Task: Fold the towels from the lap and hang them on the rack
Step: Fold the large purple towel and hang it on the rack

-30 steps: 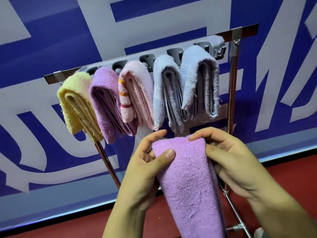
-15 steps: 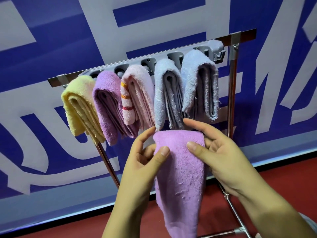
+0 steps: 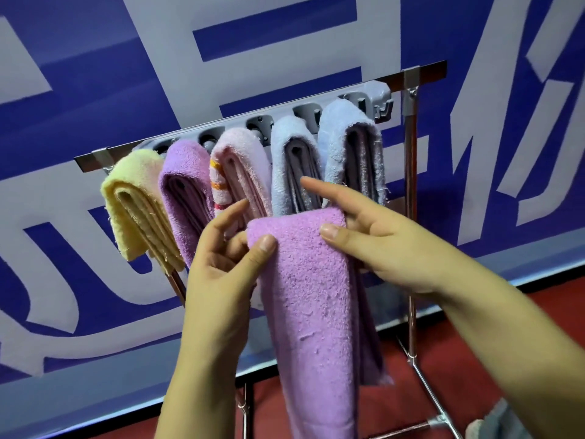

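Five towels hung: folded over the pegs of the rack [image 3: 421, 74], side by side, far from the viewer.
Yellow towel [image 3: 139, 204]: leftmost, draped and folded.
Purple towel [image 3: 186, 185]: just right of the yellow one, touching it.
Pink towel [image 3: 240, 166]: middle, with orange and red stripes on its left edge.
Two pale blue towels: one [image 3: 291, 153] right of the pink, the other [image 3: 351, 141] rightmost and highest.
Left hand [image 3: 221, 264]: fingers grasping the top left corner of a lilac towel [image 3: 310, 296], thumb in front, other fingers behind.
Lilac towel: folded into a long strip, held upright near the viewer, below the hung row, not yet on the rack.
Right hand [image 3: 389, 248]: thumb pressing the towel's top right corner; index finger stretched out toward the blue towels.
Free peg [image 3: 380, 103]: seemingly bare at the rack's right end.
Progress: mostly done, it seems; this sixth towel is folded and awaits hanging. The lap is out of sight, so any remaining towels cannot be told.
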Demonstrator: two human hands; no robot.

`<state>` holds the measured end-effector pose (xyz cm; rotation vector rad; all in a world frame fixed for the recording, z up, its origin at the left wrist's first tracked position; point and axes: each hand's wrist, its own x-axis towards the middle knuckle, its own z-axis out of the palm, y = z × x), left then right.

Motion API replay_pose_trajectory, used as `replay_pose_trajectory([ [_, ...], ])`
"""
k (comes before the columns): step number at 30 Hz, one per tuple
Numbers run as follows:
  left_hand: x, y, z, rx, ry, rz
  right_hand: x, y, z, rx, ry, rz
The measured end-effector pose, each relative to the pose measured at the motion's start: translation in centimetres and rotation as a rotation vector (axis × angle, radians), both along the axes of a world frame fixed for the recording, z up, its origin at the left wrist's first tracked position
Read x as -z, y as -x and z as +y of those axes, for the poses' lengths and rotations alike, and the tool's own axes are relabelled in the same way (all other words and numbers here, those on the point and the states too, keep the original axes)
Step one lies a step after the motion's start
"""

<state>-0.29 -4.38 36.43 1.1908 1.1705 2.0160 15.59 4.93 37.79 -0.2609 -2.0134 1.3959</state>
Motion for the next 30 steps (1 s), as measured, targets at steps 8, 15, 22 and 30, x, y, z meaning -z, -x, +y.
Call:
replay_pose_trajectory([
  [8,-0.7,-0.5,-0.3,0.033,-0.091,0.206,-1.0,-0.4,-0.1,0.01,-0.026,0.081],
  [15,-1.2,-0.8,-0.3,-0.04,-0.127,0.2,-1.1,-0.1,-0.6,0.067,-0.114,0.068],
  [22,-0.8,-1.2,0.0,-0.159,-0.179,0.3,-0.9,-0.3,-1.0,0.146,-0.048,0.285],
  [30,-1.1,-1.5,0.3,-0.178,-0.25,0.319,-0.7,-0.1,-1.7,0.187,0.061,0.46],
])
